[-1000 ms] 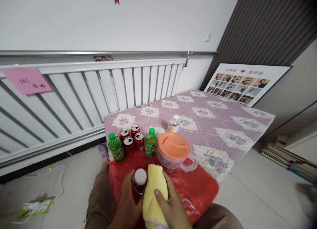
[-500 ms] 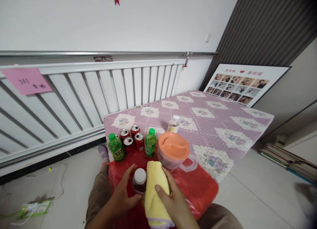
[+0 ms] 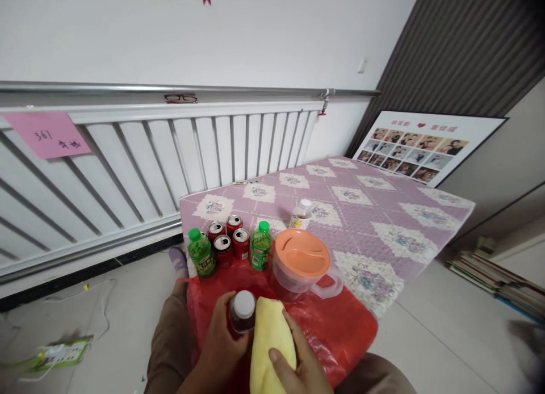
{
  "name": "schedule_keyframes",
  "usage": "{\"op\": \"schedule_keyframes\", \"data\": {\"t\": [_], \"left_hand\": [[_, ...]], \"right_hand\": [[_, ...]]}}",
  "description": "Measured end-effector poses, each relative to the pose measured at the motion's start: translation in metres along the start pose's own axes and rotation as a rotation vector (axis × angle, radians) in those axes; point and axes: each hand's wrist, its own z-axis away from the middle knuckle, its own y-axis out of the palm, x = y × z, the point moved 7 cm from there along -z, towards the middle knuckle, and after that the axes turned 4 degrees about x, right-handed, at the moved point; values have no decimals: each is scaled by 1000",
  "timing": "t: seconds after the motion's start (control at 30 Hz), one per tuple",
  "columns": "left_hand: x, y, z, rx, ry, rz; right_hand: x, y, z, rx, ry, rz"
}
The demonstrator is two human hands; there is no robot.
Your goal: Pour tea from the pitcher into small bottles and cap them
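Note:
A clear bottle with a white cap point(image 3: 244, 306) stands in the grip of my left hand point(image 3: 222, 340), fingers wrapped round its side. My right hand point(image 3: 304, 360) is closed on a folded yellow towel point(image 3: 268, 331), thumb on top, with the towel right beside the bottle. Under both lies a red plastic sheet point(image 3: 332, 331). Beyond my hands are a green-capped bottle point(image 3: 261, 247), a second green-capped bottle point(image 3: 201, 255), several opened red cans point(image 3: 240, 245) and a clear jug with an orange lid point(image 3: 302, 252). The lower part of the held bottle is hidden.
Another white-capped bottle point(image 3: 301, 213) stands behind the jug on the purple floral cloth point(image 3: 353, 229). A white radiator point(image 3: 238, 144) runs along the wall. To the right a photo board point(image 3: 430, 144) leans against the wall. A power strip point(image 3: 66, 353) lies on the floor at the left.
My left hand has closed round the white-capped bottle, where its fingers were apart before. The towel has shifted slightly down and right with my right hand.

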Motion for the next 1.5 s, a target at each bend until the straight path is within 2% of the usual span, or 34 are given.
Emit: {"op": "schedule_keyframes", "data": {"t": [0.23,0.5,0.7,0.8,1.0,1.07,1.13,1.27,1.5], "left_hand": [[-6,6,4,-75,-52,11],[4,-3,13,85,71,13],[11,-16,14,103,51,6],[3,-20,1,196,47,33],[-27,-22,-22,494,129,34],[-30,-19,-23,526,132,29],[-31,-16,-23,480,144,19],[-27,-9,-18,311,150,22],[-8,3,-7,4,-16,9]], "right_hand": [[5,-1,-1,18,-69,126],[7,-6,-11,-56,-58,103],[12,-1,-23,-42,-70,87],[15,1,-26,-29,-63,82],[17,3,-19,-13,-60,122],[17,2,-15,-24,-59,130],[17,0,-11,-37,-63,126],[18,-1,-6,-36,-90,115],[11,4,-1,-43,-121,130]]}}
